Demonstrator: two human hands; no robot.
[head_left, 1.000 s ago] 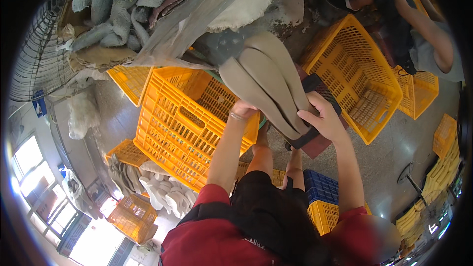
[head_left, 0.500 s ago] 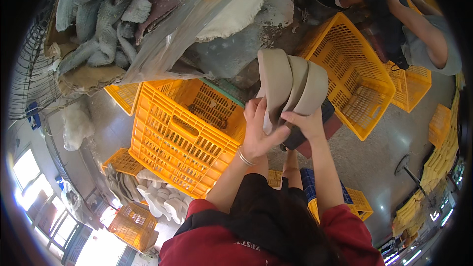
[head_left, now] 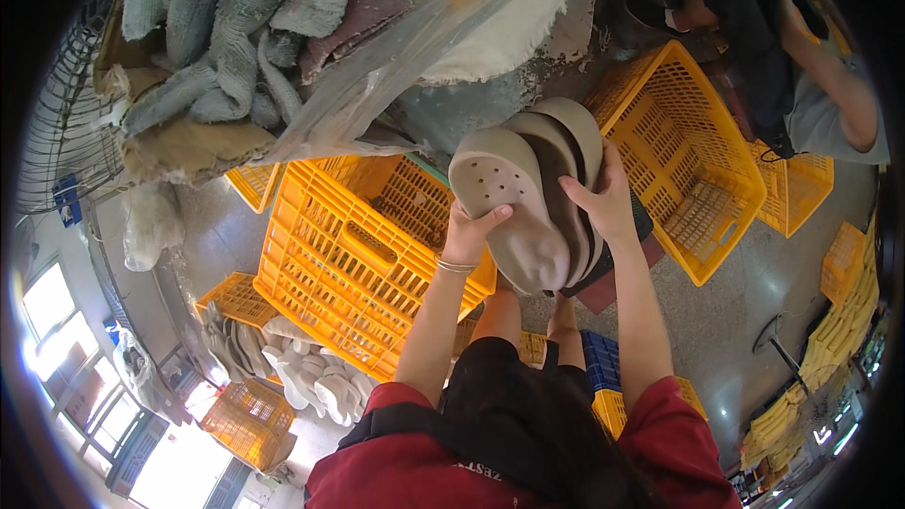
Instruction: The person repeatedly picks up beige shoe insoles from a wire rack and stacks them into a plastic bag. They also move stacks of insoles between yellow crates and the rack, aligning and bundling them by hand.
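Observation:
Between my hands is a stack of beige foam clogs (head_left: 512, 187), pressed close together. The left one faces me, showing the holes in its toe and its hollow footbed. My left hand (head_left: 473, 232) grips that clog by its left edge, thumb over the rim. On the other side, my right hand (head_left: 601, 196) is closed around the clogs behind it, its thumb lying across their edges. The fingers of both hands are partly hidden behind the clogs.
A yellow slatted crate (head_left: 368, 264) stands at left, and another yellow crate (head_left: 683, 155) at right. Grey work gloves (head_left: 231, 47) lie heaped at the far left beside plastic sheeting (head_left: 377, 75). Pale clogs (head_left: 320, 372) are piled at lower left. Another person's arm (head_left: 830, 66) shows at far right.
The stack has turned, so the left clog's holes and footbed now face me. My left hand has shifted to that clog's outer edge, and my right hand has moved up along the stack.

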